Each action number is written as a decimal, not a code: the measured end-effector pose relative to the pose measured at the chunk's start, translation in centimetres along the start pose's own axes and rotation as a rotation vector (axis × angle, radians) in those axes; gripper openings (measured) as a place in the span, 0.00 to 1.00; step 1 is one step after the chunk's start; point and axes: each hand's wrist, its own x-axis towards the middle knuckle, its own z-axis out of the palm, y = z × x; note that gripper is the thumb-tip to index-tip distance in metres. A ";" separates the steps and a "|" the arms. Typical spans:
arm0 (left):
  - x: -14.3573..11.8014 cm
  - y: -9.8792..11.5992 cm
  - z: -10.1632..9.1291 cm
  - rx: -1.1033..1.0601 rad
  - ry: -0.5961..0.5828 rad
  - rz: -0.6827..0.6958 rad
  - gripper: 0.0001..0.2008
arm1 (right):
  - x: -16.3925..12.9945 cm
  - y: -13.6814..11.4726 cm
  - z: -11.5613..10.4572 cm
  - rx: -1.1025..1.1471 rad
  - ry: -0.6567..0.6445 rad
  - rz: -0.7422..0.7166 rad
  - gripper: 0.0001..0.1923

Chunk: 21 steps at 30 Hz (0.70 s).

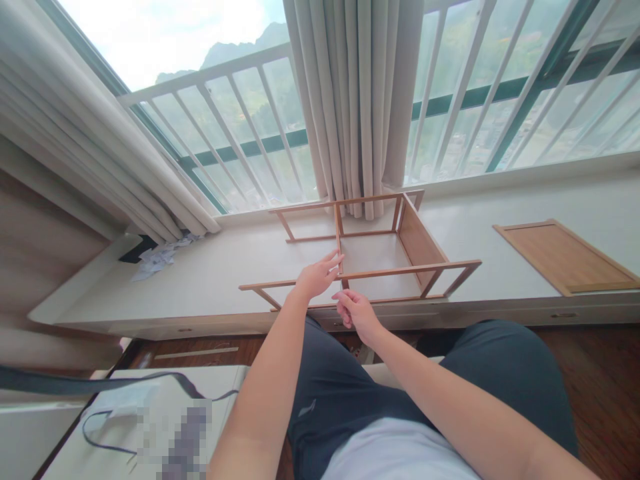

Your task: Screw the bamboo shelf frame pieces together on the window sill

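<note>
Left hand (316, 277) fingers spread wide, tips touching light-brown wooden furniture frame (400, 270) at 12 o'clock; right hand (356, 312) fingers pinched narrow, contents indiscernible.

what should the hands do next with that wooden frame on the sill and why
Probably bring the left hand down to grip the upright strut of the wooden frame. Its fingertips are only at the strut, not closed on it, and the right hand sits pinched at the near rail, as if fitting something small there.
</note>
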 end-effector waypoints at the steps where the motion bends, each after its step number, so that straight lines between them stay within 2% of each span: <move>1: 0.0 0.0 0.0 0.002 0.001 0.000 0.26 | 0.0 0.2 -0.1 0.022 0.001 -0.003 0.16; 8: -0.1 0.4 -0.2 0.001 -0.015 -0.023 0.26 | -0.3 1.2 -0.2 0.095 -0.008 -0.004 0.17; 12: -0.1 0.3 -0.3 -0.004 -0.004 -0.006 0.26 | -0.5 1.3 0.0 0.014 -0.022 -0.027 0.16; 16: -0.1 0.2 -0.1 -0.005 -0.001 0.000 0.26 | -0.6 0.6 -0.4 -0.234 0.028 -0.109 0.19; 21: 0.0 0.2 -0.1 -0.003 -0.018 -0.007 0.26 | -0.6 -0.8 -1.0 -0.668 0.051 -0.328 0.23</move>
